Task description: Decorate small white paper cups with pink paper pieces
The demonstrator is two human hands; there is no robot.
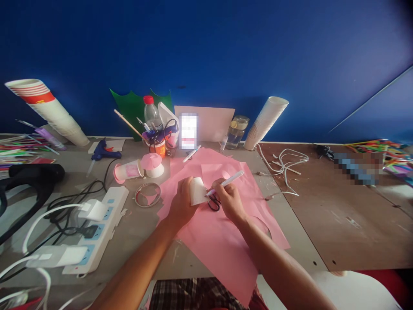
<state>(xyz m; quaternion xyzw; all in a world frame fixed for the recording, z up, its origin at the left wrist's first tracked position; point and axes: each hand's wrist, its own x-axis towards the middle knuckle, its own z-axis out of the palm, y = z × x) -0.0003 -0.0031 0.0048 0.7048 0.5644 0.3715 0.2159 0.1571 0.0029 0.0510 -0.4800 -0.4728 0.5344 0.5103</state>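
Observation:
My left hand is wrapped round a white paper cup, which lies tipped over above the pink paper. In my right hand is a white pen, its tip down at the cup's edge. Dark-handled scissors show partly under the right hand, their blades hidden. Left of the hands stands a cup with a pink top, and beside it a pink-marked cup lies on its side. A roll of tape rests nearby.
A power strip with plugs and cables fills the left. Behind are a blue glue gun, a red-capped bottle, a lit phone, a water bottle and tall cup stacks. A white cable lies right.

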